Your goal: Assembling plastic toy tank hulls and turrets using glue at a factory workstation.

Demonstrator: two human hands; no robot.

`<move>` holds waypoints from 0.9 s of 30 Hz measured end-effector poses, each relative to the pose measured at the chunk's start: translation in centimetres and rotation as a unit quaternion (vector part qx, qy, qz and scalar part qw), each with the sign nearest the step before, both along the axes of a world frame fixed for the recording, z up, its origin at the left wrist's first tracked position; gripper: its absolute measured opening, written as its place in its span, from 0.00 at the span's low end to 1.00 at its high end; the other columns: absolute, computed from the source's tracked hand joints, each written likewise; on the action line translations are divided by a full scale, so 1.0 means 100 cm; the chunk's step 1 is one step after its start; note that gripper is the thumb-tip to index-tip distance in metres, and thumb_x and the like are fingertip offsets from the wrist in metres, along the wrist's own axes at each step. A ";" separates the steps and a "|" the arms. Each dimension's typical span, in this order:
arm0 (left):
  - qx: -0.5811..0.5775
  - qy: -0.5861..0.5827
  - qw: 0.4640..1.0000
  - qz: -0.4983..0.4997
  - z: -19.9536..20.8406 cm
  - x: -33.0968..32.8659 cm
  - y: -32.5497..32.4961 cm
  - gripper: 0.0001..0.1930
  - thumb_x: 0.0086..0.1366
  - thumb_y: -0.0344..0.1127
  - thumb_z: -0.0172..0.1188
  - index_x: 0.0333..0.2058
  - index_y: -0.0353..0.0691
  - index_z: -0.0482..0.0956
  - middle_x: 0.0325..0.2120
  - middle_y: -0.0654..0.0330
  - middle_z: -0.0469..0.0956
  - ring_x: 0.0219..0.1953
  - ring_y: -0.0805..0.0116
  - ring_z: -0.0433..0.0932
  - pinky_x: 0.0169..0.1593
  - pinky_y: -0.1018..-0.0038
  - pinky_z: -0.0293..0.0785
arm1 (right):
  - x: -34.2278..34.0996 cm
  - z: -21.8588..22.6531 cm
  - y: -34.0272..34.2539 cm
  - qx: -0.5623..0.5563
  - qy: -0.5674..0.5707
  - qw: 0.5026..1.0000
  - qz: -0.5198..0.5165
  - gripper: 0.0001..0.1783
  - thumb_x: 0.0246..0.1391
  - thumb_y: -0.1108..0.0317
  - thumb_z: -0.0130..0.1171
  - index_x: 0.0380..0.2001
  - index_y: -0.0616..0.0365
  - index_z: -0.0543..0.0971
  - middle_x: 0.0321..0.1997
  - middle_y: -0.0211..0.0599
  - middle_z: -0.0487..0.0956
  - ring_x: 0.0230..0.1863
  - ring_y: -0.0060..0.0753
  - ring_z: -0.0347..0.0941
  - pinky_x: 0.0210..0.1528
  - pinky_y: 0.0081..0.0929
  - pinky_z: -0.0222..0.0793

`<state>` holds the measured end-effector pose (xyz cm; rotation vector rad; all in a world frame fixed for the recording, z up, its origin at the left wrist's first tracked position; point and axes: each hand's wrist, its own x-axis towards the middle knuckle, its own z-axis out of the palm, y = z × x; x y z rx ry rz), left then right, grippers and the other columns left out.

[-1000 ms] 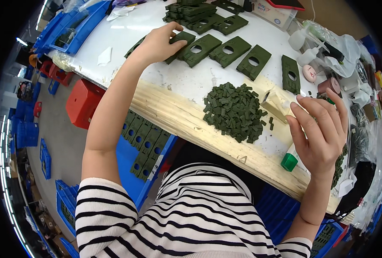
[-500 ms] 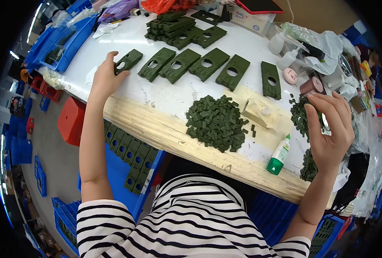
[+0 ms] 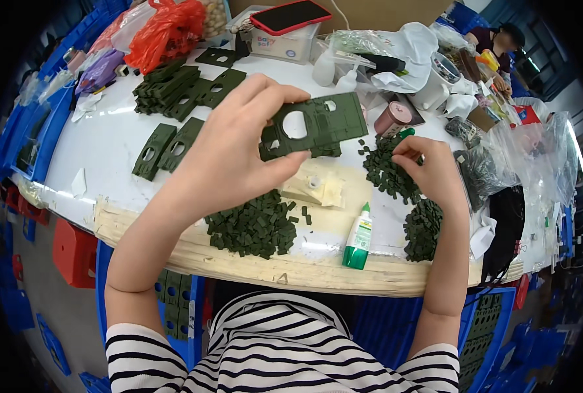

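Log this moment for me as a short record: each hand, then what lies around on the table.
Left hand: gripping a dark green molded plate with a round hole, raised off the table
Right hand: fingertips drawn together at the farther right-side heap of small green pieces; whether one is held is unclear
Near table edge: green-and-white squeeze bottle, left-side heap of small green pieces
Far left: stack of green plates

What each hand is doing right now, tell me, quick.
Left hand: closed on a dark green plate with holes.
Right hand: fingers drawn together by small green pieces; whether closed on one cannot be told.
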<state>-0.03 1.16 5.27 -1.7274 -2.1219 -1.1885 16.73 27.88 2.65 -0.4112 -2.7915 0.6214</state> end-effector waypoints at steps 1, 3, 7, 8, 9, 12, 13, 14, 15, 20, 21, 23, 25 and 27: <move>-0.008 0.007 1.000 -0.001 -0.002 0.004 0.004 0.26 0.48 0.28 0.68 0.48 0.33 0.75 0.38 0.55 0.73 0.40 0.60 0.75 0.45 0.72 0.72 | -0.002 -0.004 0.001 0.008 -0.011 1.000 0.004 0.06 0.45 0.75 0.65 0.29 0.64 0.81 0.26 0.44 0.82 0.28 0.38 0.80 0.34 0.29 0.74; 0.011 -0.021 1.000 -0.009 -0.014 0.009 0.010 0.27 0.47 0.26 0.69 0.49 0.34 0.75 0.38 0.54 0.72 0.40 0.59 0.74 0.44 0.71 0.72 | -0.006 -0.007 0.000 -0.010 0.001 1.000 0.028 0.06 0.44 0.76 0.66 0.28 0.63 0.81 0.26 0.43 0.82 0.28 0.38 0.80 0.34 0.30 0.74; -0.001 -0.039 0.999 -0.003 -0.036 0.005 0.002 0.27 0.46 0.25 0.69 0.49 0.34 0.75 0.39 0.54 0.72 0.39 0.61 0.74 0.44 0.72 0.72 | -0.010 -0.020 0.002 0.003 -0.020 0.999 0.043 0.06 0.42 0.77 0.68 0.26 0.64 0.80 0.24 0.40 0.80 0.26 0.33 0.77 0.31 0.27 0.72; -0.007 -0.057 0.998 0.001 -0.035 0.004 0.001 0.28 0.46 0.25 0.69 0.49 0.34 0.75 0.39 0.54 0.72 0.39 0.62 0.74 0.43 0.72 0.72 | -0.010 -0.019 0.003 0.006 -0.023 0.999 0.029 0.07 0.42 0.77 0.68 0.26 0.64 0.80 0.24 0.40 0.79 0.25 0.33 0.77 0.31 0.28 0.71; -0.016 -0.077 0.997 0.010 -0.036 0.002 -0.002 0.28 0.46 0.25 0.69 0.49 0.34 0.75 0.39 0.55 0.72 0.39 0.63 0.74 0.43 0.73 0.71 | -0.012 -0.019 0.001 0.006 -0.028 0.999 0.021 0.07 0.42 0.76 0.68 0.26 0.64 0.80 0.23 0.40 0.79 0.25 0.33 0.76 0.31 0.28 0.71; 0.018 -0.066 0.998 0.011 -0.036 -0.005 -0.003 0.28 0.46 0.25 0.68 0.50 0.34 0.75 0.39 0.55 0.73 0.38 0.65 0.73 0.42 0.74 0.71 | -0.012 -0.021 -0.002 0.020 -0.044 0.999 -0.007 0.07 0.42 0.75 0.69 0.25 0.64 0.80 0.23 0.38 0.77 0.24 0.32 0.74 0.30 0.29 0.70; 0.020 -0.070 0.997 0.011 -0.035 -0.006 -0.003 0.28 0.46 0.25 0.68 0.50 0.34 0.75 0.39 0.55 0.73 0.38 0.65 0.73 0.42 0.74 0.71 | -0.012 -0.022 -0.002 0.028 -0.049 0.998 -0.016 0.07 0.42 0.75 0.69 0.25 0.63 0.80 0.22 0.38 0.77 0.23 0.32 0.74 0.29 0.29 0.70; 0.013 -0.079 0.997 0.011 -0.035 -0.005 -0.003 0.28 0.46 0.24 0.68 0.50 0.34 0.75 0.39 0.56 0.72 0.38 0.65 0.73 0.42 0.74 0.71 | -0.011 -0.023 -0.002 0.025 -0.053 0.998 -0.020 0.07 0.42 0.75 0.69 0.25 0.63 0.79 0.22 0.37 0.77 0.23 0.31 0.73 0.29 0.29 0.69; 0.013 -0.075 0.997 0.006 -0.035 -0.005 -0.004 0.28 0.46 0.24 0.68 0.50 0.34 0.75 0.39 0.56 0.72 0.38 0.66 0.73 0.42 0.74 0.71 | -0.011 -0.025 -0.002 0.022 -0.056 0.998 -0.022 0.07 0.42 0.75 0.69 0.25 0.63 0.79 0.22 0.37 0.76 0.23 0.31 0.73 0.29 0.29 0.69; 0.004 -0.084 0.996 -0.017 -0.037 0.000 -0.003 0.29 0.46 0.24 0.69 0.50 0.35 0.75 0.40 0.56 0.72 0.39 0.64 0.73 0.44 0.74 0.71 | -0.011 -0.021 -0.006 -0.028 -0.079 0.995 -0.045 0.06 0.42 0.75 0.67 0.23 0.65 0.79 0.22 0.41 0.77 0.25 0.42 0.75 0.31 0.36 0.70; 0.005 -0.082 0.996 -0.021 -0.038 0.000 -0.003 0.29 0.46 0.24 0.69 0.50 0.35 0.75 0.40 0.56 0.72 0.40 0.64 0.73 0.44 0.74 0.71 | -0.010 -0.019 -0.006 -0.027 -0.073 0.996 -0.039 0.06 0.43 0.75 0.67 0.23 0.65 0.79 0.22 0.41 0.78 0.25 0.40 0.75 0.30 0.35 0.70; 0.009 -0.071 0.997 -0.033 -0.039 -0.001 -0.003 0.29 0.46 0.26 0.69 0.51 0.36 0.74 0.40 0.53 0.71 0.40 0.57 0.74 0.43 0.69 0.73 | -0.008 -0.017 -0.008 -0.024 -0.061 0.997 -0.026 0.05 0.45 0.76 0.65 0.23 0.65 0.78 0.23 0.41 0.78 0.25 0.37 0.76 0.29 0.33 0.70; 0.000 -0.079 0.996 -0.031 -0.040 0.000 -0.004 0.30 0.46 0.26 0.70 0.51 0.36 0.74 0.40 0.53 0.71 0.40 0.57 0.74 0.43 0.68 0.73 | -0.008 -0.008 -0.013 -0.060 -0.024 0.997 -0.043 0.04 0.47 0.76 0.64 0.25 0.65 0.79 0.24 0.40 0.79 0.25 0.33 0.76 0.29 0.30 0.70; 0.003 -0.083 0.996 -0.032 -0.040 0.001 -0.003 0.29 0.45 0.26 0.70 0.50 0.36 0.75 0.39 0.54 0.72 0.40 0.60 0.73 0.44 0.71 0.71 | -0.007 0.002 -0.021 -0.082 0.033 0.995 -0.050 0.03 0.49 0.77 0.63 0.27 0.66 0.80 0.25 0.40 0.80 0.25 0.30 0.77 0.29 0.27 0.70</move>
